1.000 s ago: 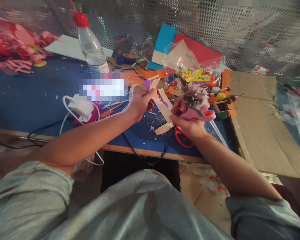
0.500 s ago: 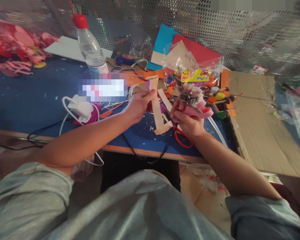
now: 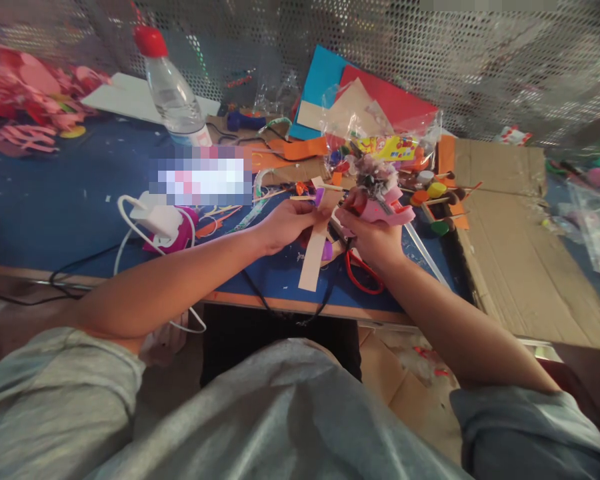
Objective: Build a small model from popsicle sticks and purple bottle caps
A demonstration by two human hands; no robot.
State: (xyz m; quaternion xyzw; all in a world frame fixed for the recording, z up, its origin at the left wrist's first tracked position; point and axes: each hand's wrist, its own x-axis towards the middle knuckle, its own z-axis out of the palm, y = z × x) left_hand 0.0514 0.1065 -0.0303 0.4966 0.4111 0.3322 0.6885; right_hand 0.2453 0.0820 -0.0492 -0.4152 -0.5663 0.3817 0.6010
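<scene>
My left hand (image 3: 291, 225) is closed in a pinch on the upper part of a beige paper strip (image 3: 311, 263), whose free end hangs down over the blue tabletop. Close beside it, my right hand (image 3: 373, 233) is closed around a pink piece (image 3: 389, 210) topped by a fluffy grey-pink tuft (image 3: 376, 177); its exact kind is unclear. The right fingertips lie near the strip, and I cannot tell whether they grip it too. Partly behind the strip shows a purple piece (image 3: 327, 251). Red scissor-like handles (image 3: 364, 277) lie below my right hand.
A red-capped bottle (image 3: 173, 93) stands at the back left, near a white charger plug (image 3: 159, 217) with cables. Blue card (image 3: 316, 73), red card (image 3: 387, 93) and a clear plastic bag (image 3: 425, 133) lie behind the hands. Flattened cardboard (image 3: 520, 247) covers the right side.
My left hand has moved right, toward my right hand. The paper strip has swung round, its free end now hanging downward. The pink piece has shifted slightly left with my right hand.
</scene>
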